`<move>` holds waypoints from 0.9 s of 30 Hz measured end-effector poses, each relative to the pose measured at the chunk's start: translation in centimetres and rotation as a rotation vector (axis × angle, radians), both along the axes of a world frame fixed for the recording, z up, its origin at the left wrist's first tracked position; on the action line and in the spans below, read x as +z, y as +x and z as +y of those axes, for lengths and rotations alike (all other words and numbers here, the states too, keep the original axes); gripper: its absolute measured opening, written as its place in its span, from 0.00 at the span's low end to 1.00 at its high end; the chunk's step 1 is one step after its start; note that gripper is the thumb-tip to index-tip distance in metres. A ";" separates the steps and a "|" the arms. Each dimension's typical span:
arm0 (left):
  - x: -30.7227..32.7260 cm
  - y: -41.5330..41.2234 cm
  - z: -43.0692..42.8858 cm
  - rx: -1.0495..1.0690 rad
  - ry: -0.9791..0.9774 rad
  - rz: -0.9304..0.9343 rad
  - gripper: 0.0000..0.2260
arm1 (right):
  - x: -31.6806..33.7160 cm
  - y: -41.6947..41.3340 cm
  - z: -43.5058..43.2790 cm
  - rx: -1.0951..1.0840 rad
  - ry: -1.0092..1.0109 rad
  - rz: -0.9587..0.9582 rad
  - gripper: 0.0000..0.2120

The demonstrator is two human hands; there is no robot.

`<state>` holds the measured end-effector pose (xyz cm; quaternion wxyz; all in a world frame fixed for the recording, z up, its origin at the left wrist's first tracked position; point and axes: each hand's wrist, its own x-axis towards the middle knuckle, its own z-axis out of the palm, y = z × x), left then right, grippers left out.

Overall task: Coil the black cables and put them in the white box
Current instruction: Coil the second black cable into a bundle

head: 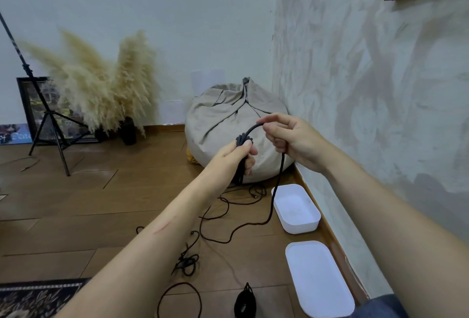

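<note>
My left hand [237, 153] grips a bundle of coiled loops of a black cable [275, 191], held up in front of a beanbag. My right hand [291, 137] pinches the same cable just right of the bundle; from there the cable hangs down and trails over the wooden floor. The open white box [311, 224] sits on the floor by the right wall, below my hands, with nothing in it. Its white lid [319, 279] lies nearer to me. More black cables [187, 262] lie loose on the floor, and a coiled black bundle [245, 301] sits near the bottom edge.
A beige beanbag [223, 120] fills the corner behind my hands. Pampas grass [101, 84] in dark vases and a black tripod [48, 125] stand at the left by framed pictures. A patterned rug [38, 297] lies at the bottom left. The wall runs close along the right.
</note>
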<state>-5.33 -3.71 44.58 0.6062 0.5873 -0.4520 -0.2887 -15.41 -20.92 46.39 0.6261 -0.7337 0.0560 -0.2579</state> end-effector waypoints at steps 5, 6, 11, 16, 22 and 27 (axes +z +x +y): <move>1.2 -1.6 0.1 -0.051 -0.060 0.073 0.13 | -1.0 1.1 1.0 -0.051 0.114 0.001 0.02; 1.4 -1.7 0.3 -0.053 -0.082 0.060 0.13 | -1.2 1.4 1.2 -0.044 0.127 0.005 0.03; 2.7 -1.1 0.9 -0.059 -0.216 0.056 0.10 | -1.4 1.9 2.3 0.066 0.122 0.019 0.11; 3.4 -0.5 0.2 0.049 -0.280 0.134 0.09 | -2.8 3.5 5.4 0.071 0.058 0.124 0.10; 2.1 2.7 -1.0 0.375 -0.304 -0.064 0.09 | -3.7 4.3 7.9 0.189 -0.229 0.398 0.13; -0.9 4.8 -1.4 0.521 -0.136 -0.222 0.12 | -1.7 4.3 6.5 0.069 -0.683 0.518 0.10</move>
